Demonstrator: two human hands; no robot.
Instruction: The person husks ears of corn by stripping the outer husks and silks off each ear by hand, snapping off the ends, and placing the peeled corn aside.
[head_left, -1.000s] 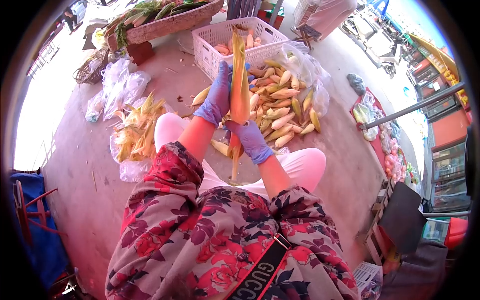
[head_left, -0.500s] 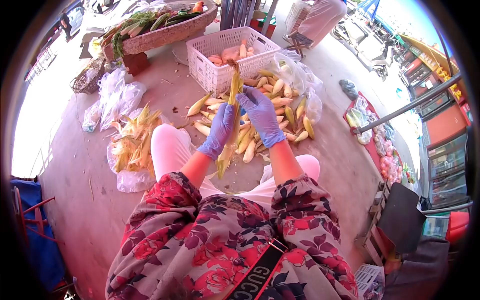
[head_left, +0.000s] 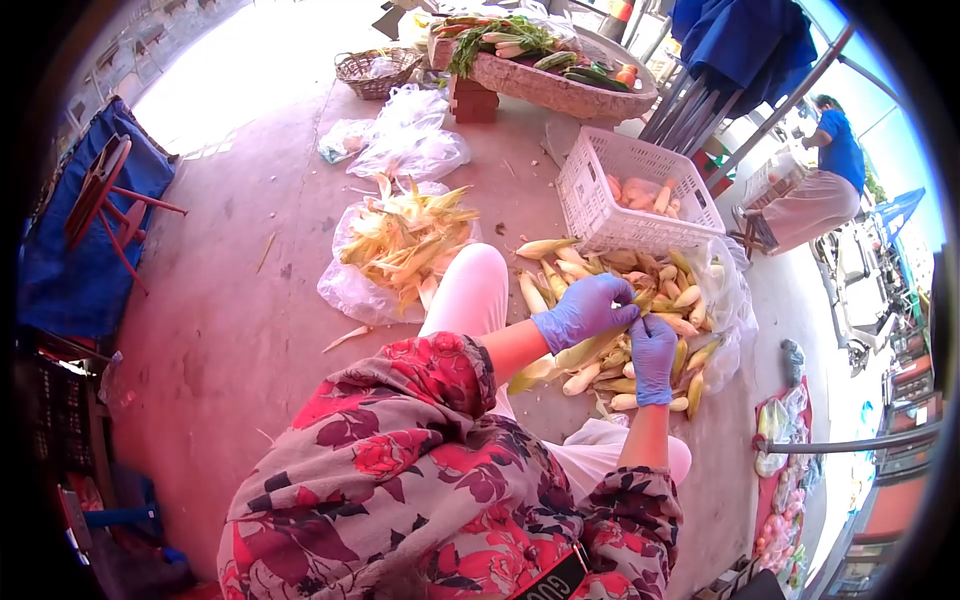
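Note:
Both my hands wear thin purple gloves and meet over the pile of corn. My left hand point(head_left: 590, 310) is closed around an ear of corn point(head_left: 572, 358), whose pale green husk sticks out toward the lower left. Right beside it, my right hand point(head_left: 653, 360) pinches the other end of the same ear; the fingertips partly hide what they grip. Under and around the hands lie several ears of corn point(head_left: 690, 297), some in yellow-green husk, others pale and mostly bare.
A white plastic crate point(head_left: 600, 215) with pinkish bare ears stands behind the pile. Torn husks point(head_left: 405, 245) lie on a plastic bag by my left knee. Farther back are a stone trough point(head_left: 530, 82) with vegetables and a wicker basket point(head_left: 375, 75). A person in blue point(head_left: 842, 150) bends at right.
My view has turned left, so the scene sits farther right. The corn, upright between my hands before, now slants, and both hands have come together at its far end.

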